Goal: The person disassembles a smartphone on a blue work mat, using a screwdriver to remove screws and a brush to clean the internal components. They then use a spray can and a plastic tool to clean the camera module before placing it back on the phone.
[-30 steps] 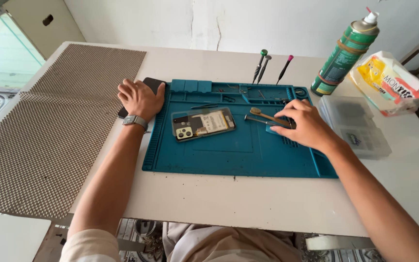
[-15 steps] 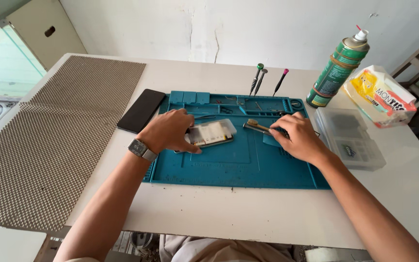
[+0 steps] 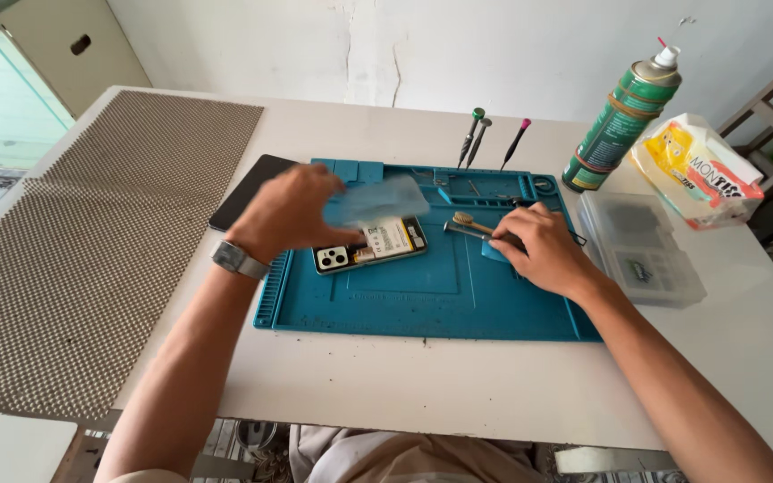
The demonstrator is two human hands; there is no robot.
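Note:
An opened phone [image 3: 370,245] lies on the blue work mat [image 3: 422,295], its insides and camera block showing. My left hand [image 3: 290,210] hovers just above its left end and holds a thin translucent sheet [image 3: 377,199], blurred by motion. My right hand [image 3: 543,249] rests on the mat to the right of the phone, fingers on a small brush [image 3: 468,222] and a blue pick [image 3: 494,253]. A watch is on my left wrist.
A dark phone panel [image 3: 248,188] lies left of the mat. Three screwdrivers [image 3: 480,139] lie behind it. A green spray can [image 3: 620,116], a yellow-white packet [image 3: 695,170] and a clear parts box [image 3: 641,246] stand at the right. A mesh mat [image 3: 73,250] covers the table's left.
My left hand moved from the dark panel at the left over to the phone, and has lifted a thin translucent sheet above it. My right hand stayed at the brush.

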